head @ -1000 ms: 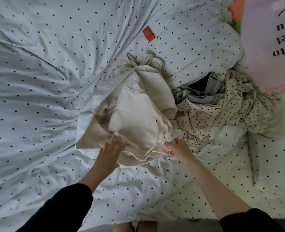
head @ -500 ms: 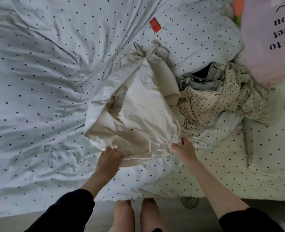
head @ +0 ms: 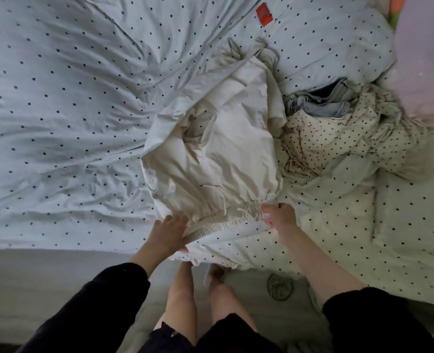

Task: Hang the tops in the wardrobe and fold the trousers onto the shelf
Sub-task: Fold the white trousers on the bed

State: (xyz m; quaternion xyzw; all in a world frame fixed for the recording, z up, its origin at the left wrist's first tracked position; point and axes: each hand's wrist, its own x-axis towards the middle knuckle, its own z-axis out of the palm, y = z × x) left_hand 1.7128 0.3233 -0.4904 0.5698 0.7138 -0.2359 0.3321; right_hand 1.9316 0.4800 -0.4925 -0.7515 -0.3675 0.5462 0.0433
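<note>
Cream trousers (head: pixel 221 149) with a gathered elastic waistband (head: pixel 226 217) lie crumpled on the bed, waistband toward me. My left hand (head: pixel 168 231) grips the waistband's left end. At the waistband's right end, my right hand (head: pixel 279 217) pinches the fabric. To the right lies a cream polka-dot top (head: pixel 343 138) in a heap, with light blue jeans (head: pixel 320 103) partly tucked behind it.
The bed's dotted pale blue duvet (head: pixel 70 110) spreads to the left and carries a red label (head: pixel 264 14). A pink cushion (head: pixel 425 47) with black lettering stands at the far right. The bed's edge and grey floor (head: pixel 32 281) are below, near my legs.
Both hands have drawn the trousers' waistband toward the bed's edge, spreading it wider. My view has tilted down, showing the floor and my legs.
</note>
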